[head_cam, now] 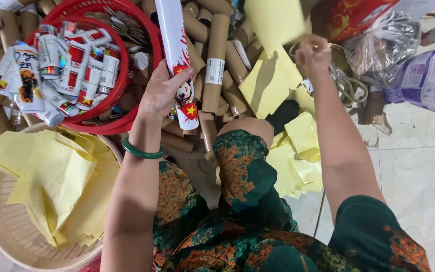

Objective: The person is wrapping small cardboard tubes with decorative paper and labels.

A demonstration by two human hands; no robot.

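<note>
Left hand [163, 90] grips printed white tube [176, 55], long axis running up-frame at top centre; right hand [312, 54] pinches yellow paper sheet [273, 22] upper right, well apart from tube

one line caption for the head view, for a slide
Left hand grips a red-and-white printed tube while the right hand lifts a yellow paper sheet above brown cardboard tubes.
</note>
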